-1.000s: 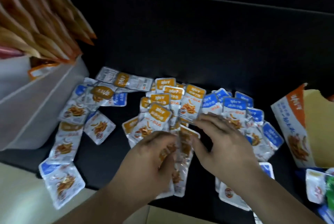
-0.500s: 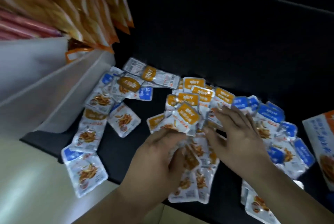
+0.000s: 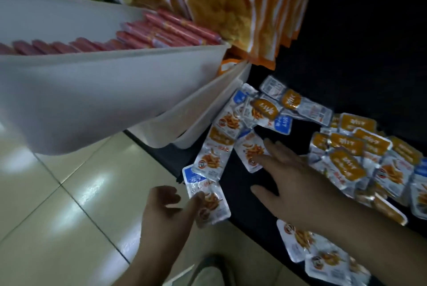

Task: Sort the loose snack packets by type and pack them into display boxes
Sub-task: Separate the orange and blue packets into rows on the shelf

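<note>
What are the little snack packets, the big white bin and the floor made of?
The snack packets look like thin silvery foil-plastic film: they are crinkled and glint in the light. The white bin seems to be smooth, matte plastic, with thin, even walls, though it is blurred. The floor looks like glossy tile: bright light reflects off it and dark joint lines cross it.

The frame is dim and underexposed. Pale glare patches on the glossy cream floor tiles (image 3: pixel 69 193) at lower left are the only sign of a light source. The black surface (image 3: pixel 369 54) at upper right sinks into featureless dark. Crinkled silver foil snack packets (image 3: pixel 346 165) catch small glints. The white plastic bins (image 3: pixel 92 91) at upper left are smeared by blur and bow towards the edge. The left hand (image 3: pixel 166 214) and right hand (image 3: pixel 298 179) look shadowed and soft-edged.
</note>
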`<move>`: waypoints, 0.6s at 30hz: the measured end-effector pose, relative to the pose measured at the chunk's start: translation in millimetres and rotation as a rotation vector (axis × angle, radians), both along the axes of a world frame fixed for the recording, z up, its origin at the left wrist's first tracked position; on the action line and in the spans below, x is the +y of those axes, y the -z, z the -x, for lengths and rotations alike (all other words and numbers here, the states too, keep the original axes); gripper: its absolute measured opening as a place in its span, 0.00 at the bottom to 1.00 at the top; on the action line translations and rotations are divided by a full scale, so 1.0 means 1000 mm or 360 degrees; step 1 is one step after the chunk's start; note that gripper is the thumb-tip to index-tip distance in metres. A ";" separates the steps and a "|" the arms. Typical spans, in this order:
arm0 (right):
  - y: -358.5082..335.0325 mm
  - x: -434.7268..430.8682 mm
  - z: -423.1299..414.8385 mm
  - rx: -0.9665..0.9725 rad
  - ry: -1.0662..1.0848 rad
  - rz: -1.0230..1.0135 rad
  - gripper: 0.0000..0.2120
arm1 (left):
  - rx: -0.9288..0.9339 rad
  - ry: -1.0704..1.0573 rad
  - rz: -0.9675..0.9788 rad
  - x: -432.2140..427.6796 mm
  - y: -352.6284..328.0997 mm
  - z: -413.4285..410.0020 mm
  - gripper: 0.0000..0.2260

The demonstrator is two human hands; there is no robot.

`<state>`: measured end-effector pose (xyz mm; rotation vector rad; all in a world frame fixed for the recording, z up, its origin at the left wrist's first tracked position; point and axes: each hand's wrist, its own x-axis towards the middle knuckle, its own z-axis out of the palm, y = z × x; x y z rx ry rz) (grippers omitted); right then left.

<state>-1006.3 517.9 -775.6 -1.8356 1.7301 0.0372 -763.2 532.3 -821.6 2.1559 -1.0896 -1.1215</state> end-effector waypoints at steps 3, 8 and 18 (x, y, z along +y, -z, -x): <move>0.019 -0.021 -0.014 0.0228 -0.0196 0.0009 0.36 | 0.0296 -0.0137 -0.0201 -0.006 0.003 0.008 0.27; 0.027 -0.007 -0.031 0.0326 -0.0213 -0.0105 0.36 | 0.0547 -0.0282 -0.0136 -0.003 -0.005 0.014 0.10; 0.044 0.027 -0.014 -0.0199 0.0442 0.0403 0.18 | 0.0832 -0.0047 -0.0119 0.011 -0.042 0.026 0.09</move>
